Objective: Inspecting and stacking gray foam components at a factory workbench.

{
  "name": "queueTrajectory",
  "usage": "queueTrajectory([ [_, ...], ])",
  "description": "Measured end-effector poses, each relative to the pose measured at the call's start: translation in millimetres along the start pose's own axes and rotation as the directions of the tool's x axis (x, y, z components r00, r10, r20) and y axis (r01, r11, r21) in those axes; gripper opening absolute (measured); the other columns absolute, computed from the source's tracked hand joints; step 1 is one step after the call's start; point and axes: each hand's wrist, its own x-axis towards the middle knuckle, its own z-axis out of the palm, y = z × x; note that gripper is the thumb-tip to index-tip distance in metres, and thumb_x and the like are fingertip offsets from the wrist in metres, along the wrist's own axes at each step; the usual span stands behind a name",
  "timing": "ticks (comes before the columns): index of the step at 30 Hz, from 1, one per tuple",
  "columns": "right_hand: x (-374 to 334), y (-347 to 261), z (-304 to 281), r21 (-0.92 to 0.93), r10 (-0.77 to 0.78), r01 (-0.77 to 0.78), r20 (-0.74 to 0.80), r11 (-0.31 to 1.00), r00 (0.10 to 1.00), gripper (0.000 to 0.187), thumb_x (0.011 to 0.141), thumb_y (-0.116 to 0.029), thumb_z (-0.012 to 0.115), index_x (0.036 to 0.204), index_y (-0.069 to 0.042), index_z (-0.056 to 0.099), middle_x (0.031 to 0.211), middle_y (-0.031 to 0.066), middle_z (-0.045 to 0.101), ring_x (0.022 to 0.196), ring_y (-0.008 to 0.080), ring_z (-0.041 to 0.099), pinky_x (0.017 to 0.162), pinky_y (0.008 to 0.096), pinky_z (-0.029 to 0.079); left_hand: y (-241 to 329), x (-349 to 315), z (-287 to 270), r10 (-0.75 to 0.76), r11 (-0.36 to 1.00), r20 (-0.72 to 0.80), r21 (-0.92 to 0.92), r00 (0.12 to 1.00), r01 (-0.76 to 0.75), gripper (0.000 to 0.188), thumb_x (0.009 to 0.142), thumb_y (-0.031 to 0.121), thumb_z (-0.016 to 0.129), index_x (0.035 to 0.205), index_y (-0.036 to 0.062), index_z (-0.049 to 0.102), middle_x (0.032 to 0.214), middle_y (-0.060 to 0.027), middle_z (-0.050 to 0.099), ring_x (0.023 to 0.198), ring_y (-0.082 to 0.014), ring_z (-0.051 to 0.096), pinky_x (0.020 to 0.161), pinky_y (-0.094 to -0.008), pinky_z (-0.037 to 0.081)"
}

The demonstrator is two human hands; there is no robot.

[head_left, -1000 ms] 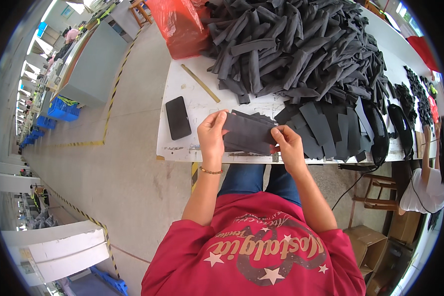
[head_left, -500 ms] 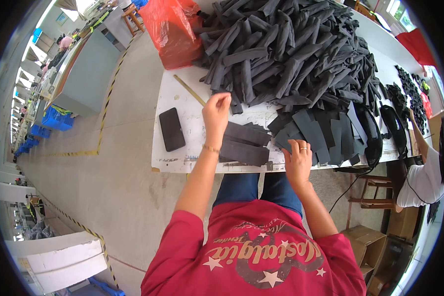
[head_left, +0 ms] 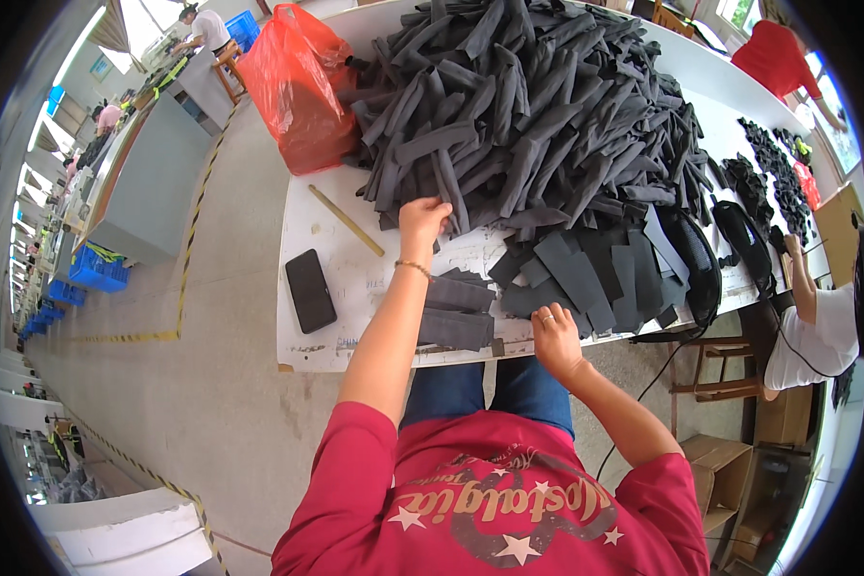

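A large heap of dark grey folded fabric strips (head_left: 547, 115) covers the back of the white table (head_left: 269, 278). At its front left edge is my left hand (head_left: 422, 226), closed, its fingertips against a strip; whether it grips one is hidden. Below that hand lie flat dark fabric pieces (head_left: 456, 328) in a small stack. My right hand (head_left: 557, 341) is closed at the table's front edge, its fingertips by the near edge of a fanned spread of dark flat pieces (head_left: 576, 278). What its fingers hold, if anything, I cannot make out.
Left of the stack lie a black phone (head_left: 311, 291) and a yellowish stick (head_left: 347, 220). A red plastic bag (head_left: 302, 91) stands at the back left. Black curved items (head_left: 691, 264) lie right of the spread. A person in white (head_left: 816, 336) works at the right.
The view has shifted, so the table sits lower and more to the left. My left hand has come to the heap's front edge. My right hand's fingers have drawn together near the table edge.
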Motion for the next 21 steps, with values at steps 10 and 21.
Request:
queueTrajectory([
  [10, 22, 20, -35, 0.589, 0.431, -0.335, -0.026, 0.736, 0.902, 0.009, 0.076, 0.007, 0.064, 0.083, 0.000, 0.065, 0.096, 0.0138, 0.062, 0.081, 0.0328, 0.064, 0.073, 0.0376, 0.052, 22, -67, -28, -0.089, 0.848, 0.290, -0.480, 0.953, 0.225, 0.019, 0.085, 0.013, 0.072, 0.082, 0.0106, 0.053, 0.088, -0.0076, 0.068, 0.079, -0.0175, 0.066, 0.075, -0.0312, 0.054],
  [21, 74, -42, -81, 0.776, 0.395, -0.262, 0.018, 0.573, 0.919, 0.032, 0.080, -0.013, 0.075, 0.096, -0.002, 0.049, 0.087, 0.0138, 0.054, 0.076, 0.0277, 0.055, 0.071, 0.0340, 0.046, 15, -104, -44, -0.173, 0.619, 0.301, -0.707, 0.938, 0.341, 0.013, 0.085, 0.009, 0.071, 0.095, 0.0039, 0.064, 0.091, -0.0074, 0.069, 0.082, -0.0187, 0.068, 0.073, -0.0330, 0.058],
])
